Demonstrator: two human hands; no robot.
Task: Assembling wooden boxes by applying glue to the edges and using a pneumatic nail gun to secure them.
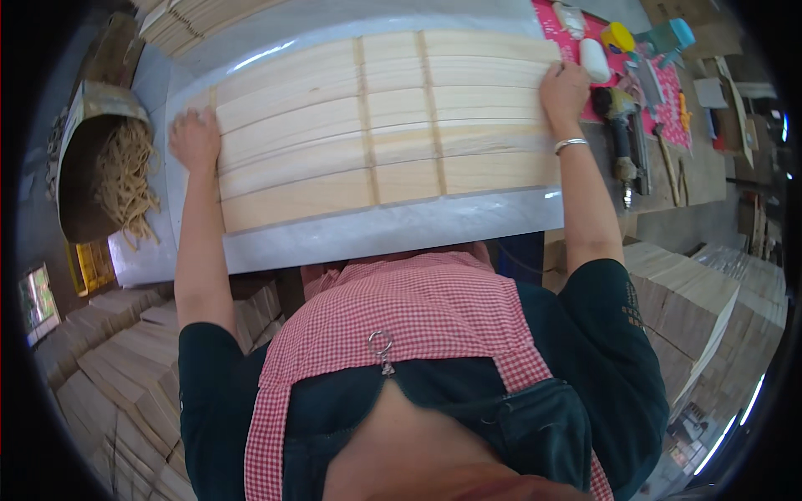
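A wide bundle of pale wooden boards [292,117] lies on the white-covered table in front of me, the boards side by side with their long edges running left to right. Two narrow tan bands [435,125] cross it from front to back, near the middle. At the left end, my left hand [195,140] presses against the board ends with bent fingers. My right hand [565,96], a silver bangle on its wrist, has its fingers curled over the far right corner. The undersides of the boards are hidden.
An open container [71,171] at the left spills tan loops of band [125,171]. A power tool [620,138], a white bottle [594,60], a yellow-lidded tub [618,37] and a teal jug [666,38] stand at the right. Stacked wood [685,292] flanks me on both sides.
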